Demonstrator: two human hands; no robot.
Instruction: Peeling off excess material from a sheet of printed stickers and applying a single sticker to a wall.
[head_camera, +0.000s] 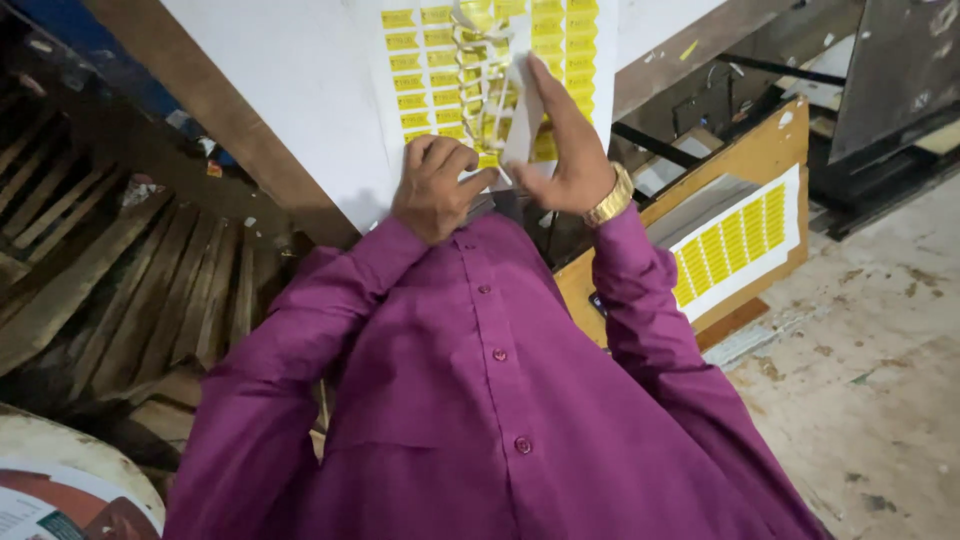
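The left hand (435, 188), fingers curled, pinches the lower edge of a glossy white sheet (420, 70) of rectangular yellow stickers (412, 100). The right hand (565, 150), fingers straight and together, lies flat on it beside a peeled, crinkled strip (480, 70). A second sheet (735, 245) rests on a board, well apart.

Sticker sheet (500, 70) above both hands: top cut off by upper frame edge; print on the yellow labels too small to read. Peeled backing strip (478, 75) between the hands: tangled, its ends cannot be traced. Left hand (437, 187): fingertips curled under, hidden. Right hand (560, 150): palm side faces away; whether it touches the sheet cannot be told. Second label sheet (735, 245) right of the right hand: partly behind the sleeve. Round object (70, 480) far below-left of the hands: cropped by the corner.
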